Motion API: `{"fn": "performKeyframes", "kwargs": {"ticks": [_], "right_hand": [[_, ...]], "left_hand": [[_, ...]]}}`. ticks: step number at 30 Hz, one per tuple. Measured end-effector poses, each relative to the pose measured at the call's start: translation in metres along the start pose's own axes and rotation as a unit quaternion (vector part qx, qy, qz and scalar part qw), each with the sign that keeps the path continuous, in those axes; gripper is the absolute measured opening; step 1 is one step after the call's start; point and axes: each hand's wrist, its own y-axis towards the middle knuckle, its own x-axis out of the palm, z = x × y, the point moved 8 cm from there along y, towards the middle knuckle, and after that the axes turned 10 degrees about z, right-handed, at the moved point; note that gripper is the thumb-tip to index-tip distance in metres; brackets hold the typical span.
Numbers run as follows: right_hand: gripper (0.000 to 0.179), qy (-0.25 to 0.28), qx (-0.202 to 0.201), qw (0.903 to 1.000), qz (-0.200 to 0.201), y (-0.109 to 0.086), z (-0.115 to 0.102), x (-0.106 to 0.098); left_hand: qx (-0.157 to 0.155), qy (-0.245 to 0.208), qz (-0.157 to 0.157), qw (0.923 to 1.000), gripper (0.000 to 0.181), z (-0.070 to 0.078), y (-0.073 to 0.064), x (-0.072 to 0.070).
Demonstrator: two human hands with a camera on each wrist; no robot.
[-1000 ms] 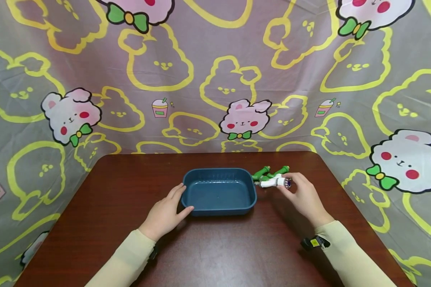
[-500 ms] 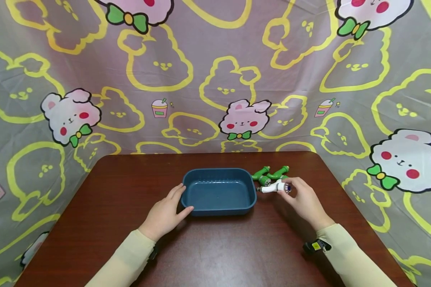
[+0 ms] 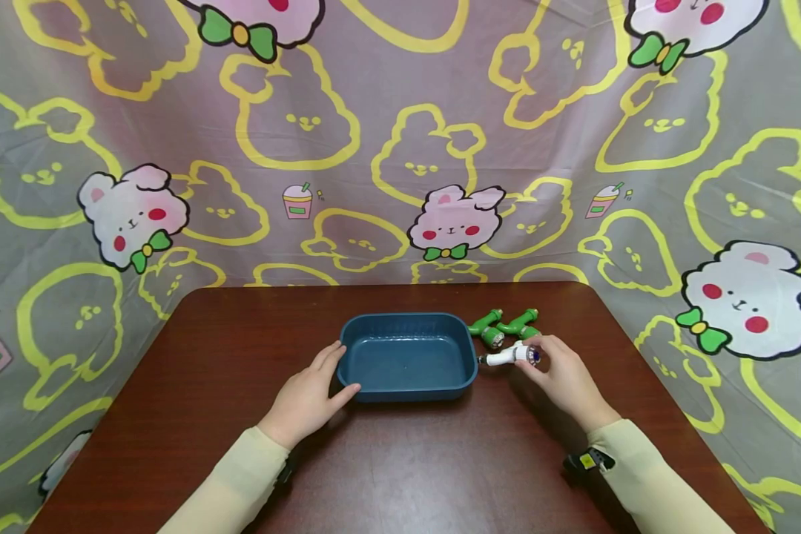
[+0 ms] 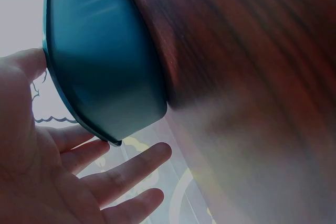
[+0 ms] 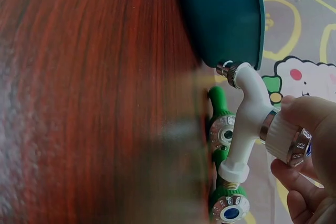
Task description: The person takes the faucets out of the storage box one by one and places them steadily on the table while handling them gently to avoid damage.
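A white plastic tap (image 3: pixel 503 356) with a blue-centred knob is pinched at its knob by my right hand (image 3: pixel 564 378), just right of the blue basin (image 3: pixel 407 395). In the right wrist view the tap (image 5: pixel 252 93) is held above the table, its metal spout end close to the basin wall. My left hand (image 3: pixel 303 397) touches the basin's left rim, thumb at the near side. The left wrist view shows this hand (image 4: pixel 52 177) with its fingers spread and fairly straight. Two green taps (image 3: pixel 487 328) lie behind the white one.
The brown wooden table (image 3: pixel 400 467) carries the basin at its middle. A patterned cloth (image 3: pixel 347 89) with bears and rabbits hangs behind the table and on both sides. A black strap (image 3: pixel 587 458) is worn at the right wrist.
My right hand has brought the white tap a little toward me, away from the green taps, which now show more fully. The left hand and the basin have stayed in place.
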Motion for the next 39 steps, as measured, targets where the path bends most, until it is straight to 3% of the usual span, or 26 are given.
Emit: {"fn": "performKeyframes", "kwargs": {"ticks": [19,39], "right_hand": [[0.033,-0.004,-0.017,0.9998,0.005,-0.0041,0.002,0.0051],[0.033,-0.023,0.001,0.9996,-0.017,-0.0091,-0.0016,0.0064]], "left_hand": [[0.001,0.003,-0.006,1.0,0.08,-0.0008,0.0007,0.0027],[0.0,0.005,-0.007,1.0,0.081,-0.0027,-0.0005,0.0023]]}}
